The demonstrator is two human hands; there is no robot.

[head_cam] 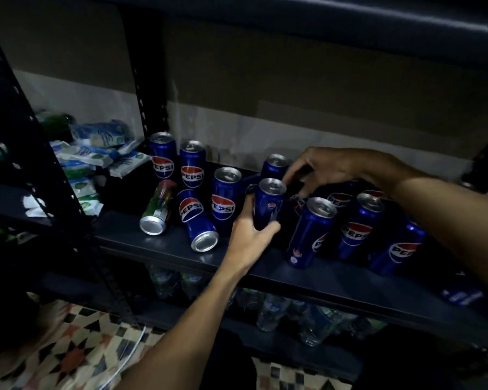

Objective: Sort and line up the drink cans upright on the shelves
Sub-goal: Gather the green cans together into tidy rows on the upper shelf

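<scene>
On the dark metal shelf (335, 280) at chest height, a crowd of blue Pepsi cans sits partly sorted. Against the back left, two upright cans (163, 154) stand side by side, with a third upright can (225, 199) nearer the front. Just left of it a blue can (198, 220) lies tipped on its side, base toward the camera, beside a fallen multicoloured can (159, 208) whose label cannot be read. The left hand (250, 230) is wrapped around a slim blue can (268, 202), holding it upright near the middle of the shelf. The right hand (335, 170) reaches over from the right, fingers spread and curled above more cans behind it; whether it grips one cannot be told. To the right, a leaning can (310, 232) and further cans (361, 226) stand loosely grouped, "PEPSI" legible on several. White and blue packets (96, 153) fill the neighbouring bay, and plastic water bottles (273, 311) crowd the shelf below.
</scene>
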